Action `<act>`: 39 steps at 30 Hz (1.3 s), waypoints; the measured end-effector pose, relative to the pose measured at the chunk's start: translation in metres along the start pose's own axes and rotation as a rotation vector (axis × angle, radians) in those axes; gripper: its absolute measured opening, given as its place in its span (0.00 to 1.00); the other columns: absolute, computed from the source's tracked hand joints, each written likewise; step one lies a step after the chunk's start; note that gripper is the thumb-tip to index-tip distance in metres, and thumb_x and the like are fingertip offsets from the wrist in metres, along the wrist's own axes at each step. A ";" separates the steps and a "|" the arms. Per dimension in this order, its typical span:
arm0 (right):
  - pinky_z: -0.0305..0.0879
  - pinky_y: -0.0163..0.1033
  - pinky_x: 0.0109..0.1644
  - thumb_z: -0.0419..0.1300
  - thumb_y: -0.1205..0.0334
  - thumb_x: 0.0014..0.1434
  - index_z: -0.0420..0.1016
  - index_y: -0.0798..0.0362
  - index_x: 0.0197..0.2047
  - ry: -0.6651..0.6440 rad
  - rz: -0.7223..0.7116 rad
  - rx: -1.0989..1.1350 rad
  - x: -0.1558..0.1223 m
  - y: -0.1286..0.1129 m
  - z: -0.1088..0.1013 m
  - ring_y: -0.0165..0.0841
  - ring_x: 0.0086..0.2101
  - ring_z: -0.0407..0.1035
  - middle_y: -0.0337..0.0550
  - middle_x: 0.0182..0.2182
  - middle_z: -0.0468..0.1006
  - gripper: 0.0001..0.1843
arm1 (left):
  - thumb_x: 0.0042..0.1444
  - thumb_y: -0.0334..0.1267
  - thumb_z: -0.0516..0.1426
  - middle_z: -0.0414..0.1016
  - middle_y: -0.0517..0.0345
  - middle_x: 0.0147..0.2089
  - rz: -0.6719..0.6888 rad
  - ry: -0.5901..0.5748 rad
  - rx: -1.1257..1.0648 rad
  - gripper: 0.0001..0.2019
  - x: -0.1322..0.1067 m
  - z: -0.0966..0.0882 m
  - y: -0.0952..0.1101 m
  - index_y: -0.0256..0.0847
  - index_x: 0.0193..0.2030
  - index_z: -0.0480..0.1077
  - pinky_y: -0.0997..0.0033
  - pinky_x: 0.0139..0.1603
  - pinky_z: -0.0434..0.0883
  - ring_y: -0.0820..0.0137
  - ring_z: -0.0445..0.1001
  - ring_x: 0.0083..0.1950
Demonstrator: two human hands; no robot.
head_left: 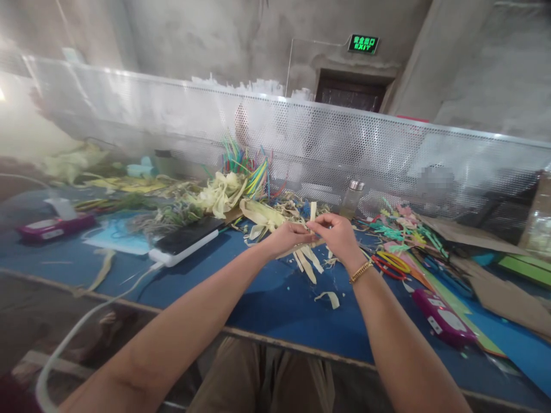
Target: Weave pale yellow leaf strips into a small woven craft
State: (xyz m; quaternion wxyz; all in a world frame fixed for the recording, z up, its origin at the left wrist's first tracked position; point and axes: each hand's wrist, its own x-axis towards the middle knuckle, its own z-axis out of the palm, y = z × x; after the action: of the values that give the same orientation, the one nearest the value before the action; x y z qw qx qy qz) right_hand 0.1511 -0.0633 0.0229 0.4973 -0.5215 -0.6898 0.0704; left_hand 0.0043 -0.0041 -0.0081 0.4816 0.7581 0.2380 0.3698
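Above the middle of the blue table, my left hand [287,239] and my right hand [338,234] meet with fingertips pinched together. Between them is a pale corn husk strip [313,211], one end sticking up past my right fingers. More husk strips [306,265] show just below my hands; whether these are held or lie on the table I cannot tell. A small curled husk scrap [330,299] rests nearer the front edge. Just behind my left hand lies a wider pile of husk leaves [263,217].
On the left are a black-and-white device [185,244] with a white cable and a purple power strip [55,227]. Another purple power strip [443,318], coloured pipe cleaners [394,262] and cardboard [508,295] lie right. A glass bottle [352,199] stands before the perforated metal screen [387,149].
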 end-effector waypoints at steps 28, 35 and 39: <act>0.57 0.36 0.32 0.56 0.43 0.53 0.76 0.54 0.23 0.082 0.195 0.004 -0.001 0.014 0.005 0.32 0.25 0.65 0.40 0.20 0.73 0.23 | 0.43 0.49 0.63 0.63 0.61 0.21 -0.228 0.184 -0.607 0.17 0.008 -0.002 -0.004 0.34 0.24 0.70 0.75 0.23 0.54 0.79 0.57 0.21; 0.62 0.37 0.35 0.62 0.49 0.47 0.75 0.55 0.27 0.111 0.228 0.354 0.001 0.019 0.013 0.31 0.27 0.65 0.39 0.23 0.73 0.16 | 0.42 0.53 0.62 0.50 0.67 0.17 -0.203 0.118 -0.371 0.20 0.002 -0.002 -0.003 0.36 0.32 0.77 0.73 0.21 0.44 0.80 0.46 0.19; 0.61 0.35 0.32 0.61 0.50 0.47 0.73 0.55 0.25 0.181 0.244 0.299 0.003 0.024 0.015 0.30 0.27 0.63 0.38 0.21 0.70 0.14 | 0.43 0.51 0.61 0.48 0.67 0.17 -0.241 0.041 -0.325 0.17 0.002 -0.003 0.000 0.38 0.30 0.77 0.71 0.22 0.44 0.78 0.45 0.20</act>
State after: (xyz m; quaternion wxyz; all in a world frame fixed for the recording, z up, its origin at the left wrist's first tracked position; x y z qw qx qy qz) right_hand 0.1552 -0.0436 0.0023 0.6167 -0.5259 -0.5560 0.1845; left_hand 0.0028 -0.0012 -0.0066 0.6334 0.6288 0.2740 0.3583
